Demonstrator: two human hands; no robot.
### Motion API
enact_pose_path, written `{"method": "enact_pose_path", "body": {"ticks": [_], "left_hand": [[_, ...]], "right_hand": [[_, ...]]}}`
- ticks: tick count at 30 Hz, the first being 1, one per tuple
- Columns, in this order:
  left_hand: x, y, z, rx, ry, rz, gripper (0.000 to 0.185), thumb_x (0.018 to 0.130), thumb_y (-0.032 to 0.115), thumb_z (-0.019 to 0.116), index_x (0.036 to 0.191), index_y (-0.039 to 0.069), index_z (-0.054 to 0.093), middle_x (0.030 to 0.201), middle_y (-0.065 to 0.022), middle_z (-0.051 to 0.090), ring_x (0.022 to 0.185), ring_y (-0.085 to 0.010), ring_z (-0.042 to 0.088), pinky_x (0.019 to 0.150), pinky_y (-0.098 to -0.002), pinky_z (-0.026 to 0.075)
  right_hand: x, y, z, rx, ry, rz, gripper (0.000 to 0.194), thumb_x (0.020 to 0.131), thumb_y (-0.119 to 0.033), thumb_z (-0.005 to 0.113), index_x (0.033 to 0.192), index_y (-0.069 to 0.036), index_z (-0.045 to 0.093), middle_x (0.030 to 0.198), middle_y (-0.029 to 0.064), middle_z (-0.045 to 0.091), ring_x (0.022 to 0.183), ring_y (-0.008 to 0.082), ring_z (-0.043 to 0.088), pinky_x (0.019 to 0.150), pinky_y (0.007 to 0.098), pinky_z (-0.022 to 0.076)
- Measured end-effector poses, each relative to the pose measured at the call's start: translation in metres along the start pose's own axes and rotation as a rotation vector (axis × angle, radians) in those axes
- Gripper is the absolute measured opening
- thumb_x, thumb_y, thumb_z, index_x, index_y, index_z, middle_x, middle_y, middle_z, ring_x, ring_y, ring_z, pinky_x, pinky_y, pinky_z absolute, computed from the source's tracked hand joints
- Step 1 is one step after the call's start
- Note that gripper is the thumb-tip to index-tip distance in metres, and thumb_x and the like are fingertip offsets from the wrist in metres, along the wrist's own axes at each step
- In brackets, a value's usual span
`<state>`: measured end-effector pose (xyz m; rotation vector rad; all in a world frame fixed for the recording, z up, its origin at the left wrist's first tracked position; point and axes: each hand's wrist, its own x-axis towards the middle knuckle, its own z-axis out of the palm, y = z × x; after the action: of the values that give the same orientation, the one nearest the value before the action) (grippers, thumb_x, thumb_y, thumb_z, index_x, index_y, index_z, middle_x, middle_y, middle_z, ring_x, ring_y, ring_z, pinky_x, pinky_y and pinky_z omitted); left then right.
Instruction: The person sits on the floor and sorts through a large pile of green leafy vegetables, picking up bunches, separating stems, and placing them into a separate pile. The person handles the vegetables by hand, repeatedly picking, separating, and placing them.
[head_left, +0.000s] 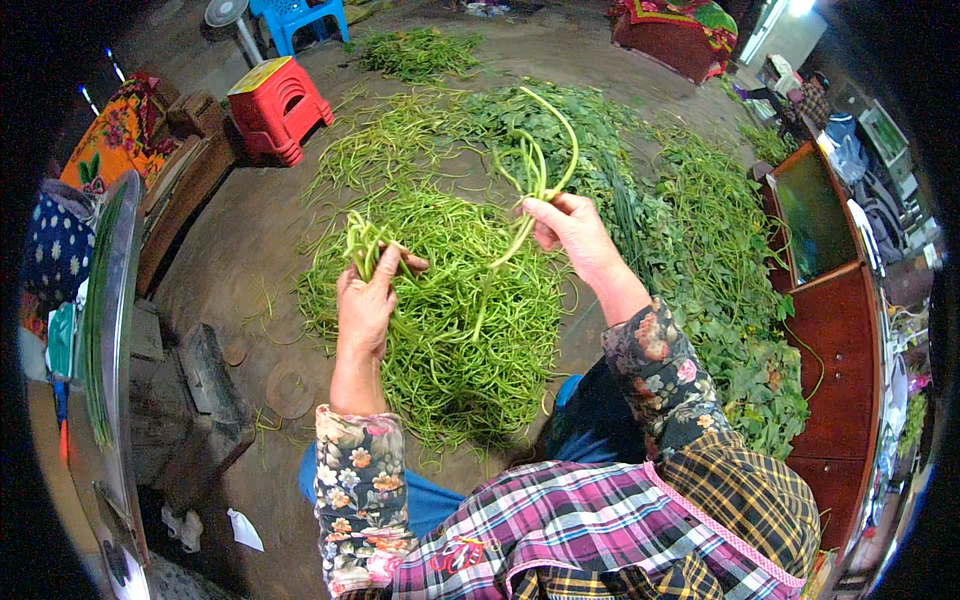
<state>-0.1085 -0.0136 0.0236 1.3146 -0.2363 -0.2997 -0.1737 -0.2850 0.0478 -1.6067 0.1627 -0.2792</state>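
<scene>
My left hand (369, 296) grips a small bunch of green stems (365, 241), their ends sticking up past the thumb. Slightly higher and to the right, my right hand (574, 229) pinches a few longer stems (536, 169) between thumb and fingers. One of these curves upward, and others hang down toward the pile. Both hands are above a large heap of loose green stems (465, 375) on the floor, right in front of my knees. Whether the hanging stems touch the heap, I cannot tell.
Leafy vines (697, 285) spread over the floor to the right, beside a reddish-brown cabinet (836, 375). Thinner stems (382, 142) and another green pile (420, 54) lie farther off. Stacked red stools (277, 112) stand upper left, near a blue plastic chair (300, 19). Another person (810, 101) is at upper right.
</scene>
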Motion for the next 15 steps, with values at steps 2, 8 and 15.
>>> {"method": "enact_pose_path", "body": {"ticks": [2,8,15], "left_hand": [[-0.001,0.007,-0.007,-0.043,0.013,0.051,0.018,0.100,0.025,0.059,0.101,0.007,0.063,0.083,-0.0076,0.071,0.048,-0.0013,0.035,0.043,-0.0190,0.023],[-0.001,0.004,-0.006,-0.262,-0.010,0.022,0.023,0.103,0.028,0.054,0.104,0.005,0.060,0.068,0.0007,0.056,0.054,-0.0034,0.039,0.045,-0.0187,0.025],[-0.002,0.005,-0.019,-0.172,-0.029,-0.015,0.023,0.101,0.021,0.057,0.106,0.000,0.064,0.082,-0.0001,0.063,0.069,-0.0047,0.053,0.052,-0.0155,0.035]], "right_hand": [[0.001,0.002,-0.005,-0.055,-0.015,0.014,0.019,0.094,-0.022,0.067,0.095,-0.003,0.070,0.062,-0.0043,0.052,0.054,0.0057,0.045,0.053,0.0229,0.0350],[-0.004,0.003,-0.001,-0.042,-0.081,0.081,0.019,0.091,-0.022,0.071,0.098,-0.004,0.070,0.069,-0.0062,0.055,0.059,0.0034,0.045,0.055,0.0214,0.0347],[-0.002,0.003,0.001,0.059,-0.107,0.067,0.023,0.094,-0.023,0.066,0.100,-0.001,0.071,0.074,-0.0023,0.061,0.062,0.0061,0.052,0.057,0.0225,0.0390]]}}
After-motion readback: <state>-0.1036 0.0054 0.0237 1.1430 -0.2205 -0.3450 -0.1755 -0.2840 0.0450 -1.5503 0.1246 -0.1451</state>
